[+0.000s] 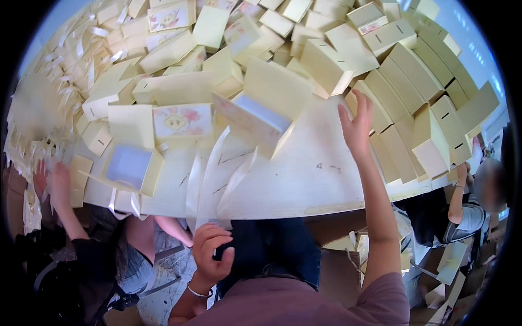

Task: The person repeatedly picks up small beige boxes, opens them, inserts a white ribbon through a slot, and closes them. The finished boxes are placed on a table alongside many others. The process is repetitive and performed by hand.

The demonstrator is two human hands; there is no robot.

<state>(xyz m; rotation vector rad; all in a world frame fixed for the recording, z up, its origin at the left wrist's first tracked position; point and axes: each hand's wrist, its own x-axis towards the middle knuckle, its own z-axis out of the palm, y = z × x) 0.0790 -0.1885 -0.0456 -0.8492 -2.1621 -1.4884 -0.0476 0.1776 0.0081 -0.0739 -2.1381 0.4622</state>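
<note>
My left hand (211, 251) is at the table's front edge with its fingers curled around the lower ends of long white ribbons (205, 176), which rise onto the tabletop. My right hand (358, 124) reaches over the table with fingers and thumb apart, holding nothing. Just beyond its fingertips begin the rows of closed cream boxes (402, 81) on the right. An open cream box (280, 89) with a pale lavender inside stands tilted in the middle. Left of it lies a flat panel printed with pink flowers (182, 120).
Cream boxes (212, 27) pile up across the far side, with loose white ribbons (60, 103) at the left. Another open box (130, 165) stands near the front edge. A neighbour's hand (58, 182) is at the left; another person (468, 209) sits at the right. Cartons (340, 271) stand below the table.
</note>
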